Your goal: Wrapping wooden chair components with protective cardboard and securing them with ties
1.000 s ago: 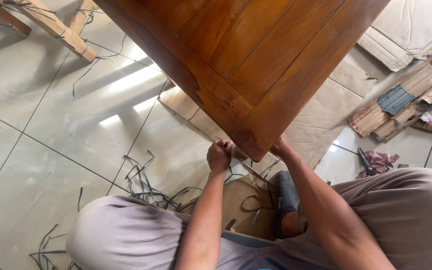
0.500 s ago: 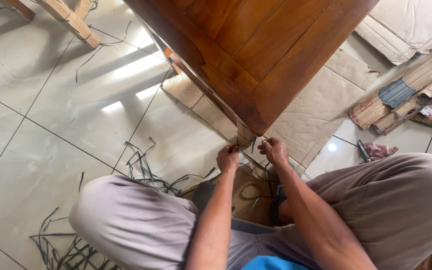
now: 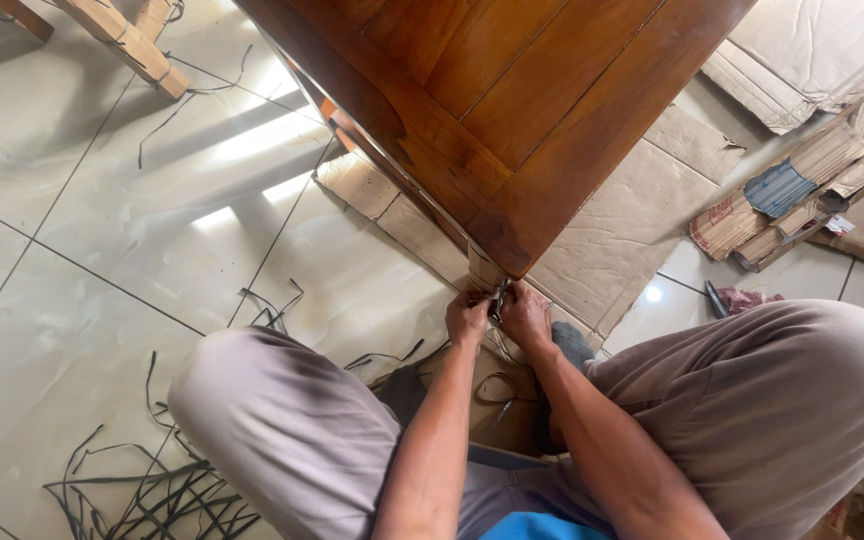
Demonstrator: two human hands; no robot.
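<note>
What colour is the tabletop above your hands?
Reddish-brown wood with visible grain, the tabletop, clearest in the head view.

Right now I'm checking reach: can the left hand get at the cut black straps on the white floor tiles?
Probably yes: the left hand is busy at the brown wooden table corner, but the black straps lie unobstructed beside the left knee.

Glossy tiled floor [image 3: 82, 300] — cardboard sheets [image 3: 632, 210]

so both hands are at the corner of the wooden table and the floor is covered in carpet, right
Not quite: the head view shows glossy pale floor tiles, not carpet. Both the left hand and right hand are at the corner of the wooden table.
</note>
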